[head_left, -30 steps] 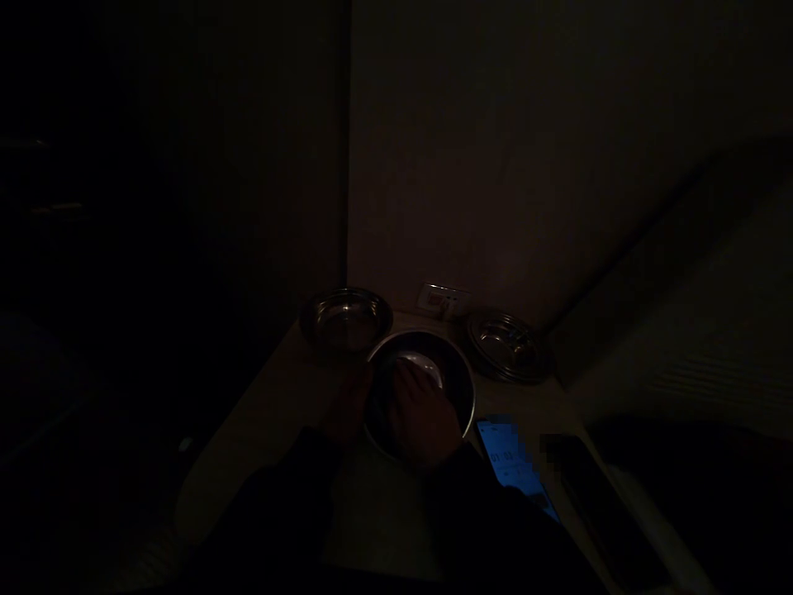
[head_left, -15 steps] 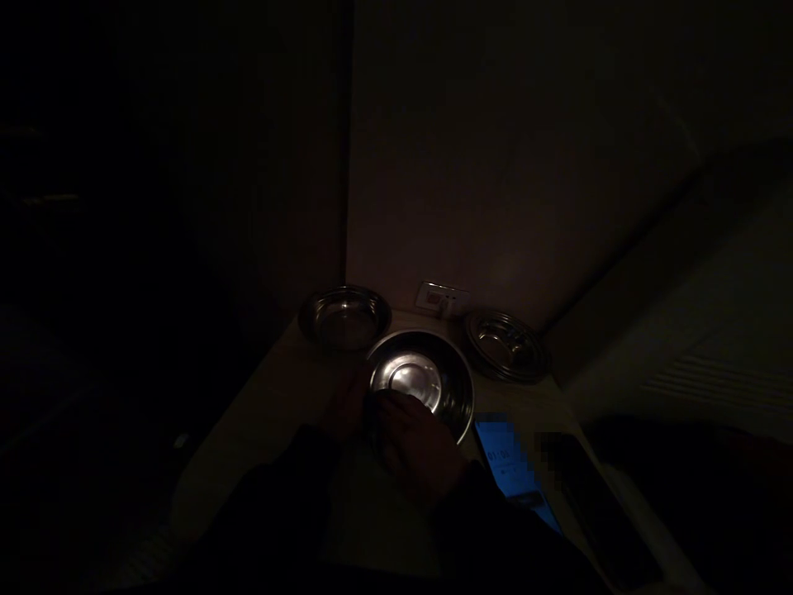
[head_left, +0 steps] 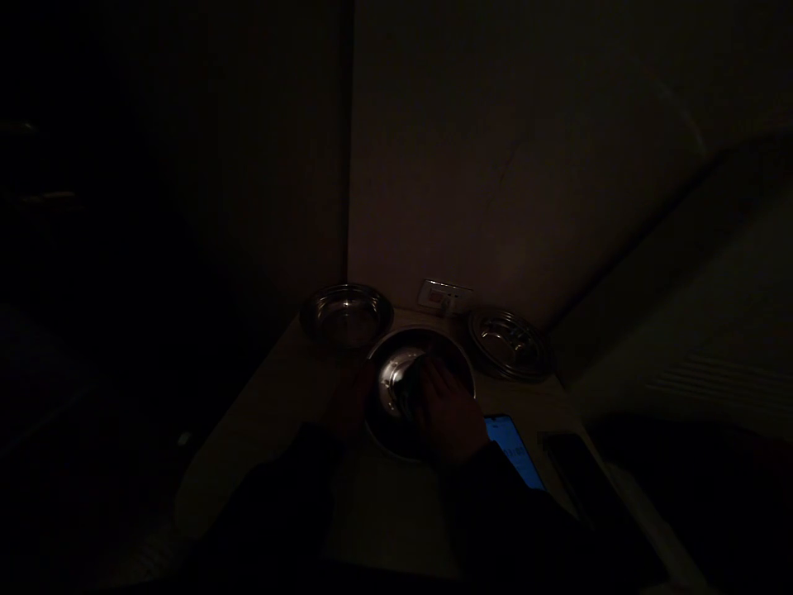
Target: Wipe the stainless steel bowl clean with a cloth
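Observation:
A shiny metal bowl (head_left: 379, 430) stands in the middle of the small table, its open side up. At its left rim is my left hand (head_left: 348, 401), fingers closed on the edge, though the dark hides most of them. My right hand (head_left: 451, 413) reaches inside over the right part of the bowl. Its fingers press a dark cloth (head_left: 409, 387) against the inner surface; the cloth's outline is hard to make out.
Another metal bowl (head_left: 347, 318) stands at the table's back left corner, and stacked metal dishes (head_left: 508, 343) at the back right. A lit phone (head_left: 514, 450) and a dark flat object (head_left: 588, 479) lie at right. Behind is a wall socket (head_left: 444, 294); the room is very dim.
My right hand has moved with the cloth from the bowl's near left part to the right and farther in. My right sleeve now covers more of the phone. My left hand stays at the rim.

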The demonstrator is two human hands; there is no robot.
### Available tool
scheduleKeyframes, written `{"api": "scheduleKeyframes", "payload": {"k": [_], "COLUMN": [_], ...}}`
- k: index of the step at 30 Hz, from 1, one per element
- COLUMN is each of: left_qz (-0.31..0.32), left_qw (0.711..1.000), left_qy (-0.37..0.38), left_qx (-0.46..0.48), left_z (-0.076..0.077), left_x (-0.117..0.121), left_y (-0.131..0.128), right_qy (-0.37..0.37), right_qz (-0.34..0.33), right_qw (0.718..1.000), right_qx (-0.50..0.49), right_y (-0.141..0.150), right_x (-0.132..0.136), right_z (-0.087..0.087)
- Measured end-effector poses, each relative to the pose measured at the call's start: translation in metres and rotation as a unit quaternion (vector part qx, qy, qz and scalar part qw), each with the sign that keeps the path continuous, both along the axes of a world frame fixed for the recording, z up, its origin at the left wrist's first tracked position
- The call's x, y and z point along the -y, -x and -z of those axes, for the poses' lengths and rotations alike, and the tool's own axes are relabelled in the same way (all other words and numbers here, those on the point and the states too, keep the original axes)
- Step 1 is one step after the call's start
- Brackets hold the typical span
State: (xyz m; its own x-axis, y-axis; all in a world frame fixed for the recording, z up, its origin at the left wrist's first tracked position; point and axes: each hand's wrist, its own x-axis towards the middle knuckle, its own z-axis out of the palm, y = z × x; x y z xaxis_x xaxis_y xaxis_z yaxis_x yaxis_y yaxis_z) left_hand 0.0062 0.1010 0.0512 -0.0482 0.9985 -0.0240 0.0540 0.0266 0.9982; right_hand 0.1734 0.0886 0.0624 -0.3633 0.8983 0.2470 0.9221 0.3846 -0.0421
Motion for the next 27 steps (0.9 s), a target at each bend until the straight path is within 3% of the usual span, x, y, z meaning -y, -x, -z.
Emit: {"api": "scheduleKeyframes", "payload": {"k": [5,13,16,21,23,27], "left_qz": [-0.024,-0.025,-0.024,-0.028,-0.033,-0.032], "left_qw": [0.999,0.999,0.997,0.998,0.996,0.995], "left_qy": [0.022,0.01,0.005,0.025,0.023,0.005], "left_qx": [-0.002,-0.046,-0.07,-0.057,-0.081,-0.096], "left_z": [-0.001,0.011,0.012,0.008,0.011,0.021], "left_x": [0.0,-0.006,-0.006,-0.006,-0.006,-0.008], "left_y": [-0.001,0.001,0.001,0.002,0.003,0.005], "right_qy": [-0.001,0.066,0.063,-0.001,-0.002,0.02], "right_qz": [-0.032,-0.18,-0.164,-0.059,-0.071,-0.157], "right_qw": [0.999,0.981,0.984,0.998,0.996,0.983], "right_qx": [-0.018,-0.018,-0.011,-0.03,-0.048,-0.098], "right_y": [0.007,0.006,0.0,0.008,0.017,0.031], "right_x": [-0.005,0.019,0.014,-0.006,-0.005,0.014], "right_z": [0.004,0.0,-0.003,0.001,0.004,0.006]}}
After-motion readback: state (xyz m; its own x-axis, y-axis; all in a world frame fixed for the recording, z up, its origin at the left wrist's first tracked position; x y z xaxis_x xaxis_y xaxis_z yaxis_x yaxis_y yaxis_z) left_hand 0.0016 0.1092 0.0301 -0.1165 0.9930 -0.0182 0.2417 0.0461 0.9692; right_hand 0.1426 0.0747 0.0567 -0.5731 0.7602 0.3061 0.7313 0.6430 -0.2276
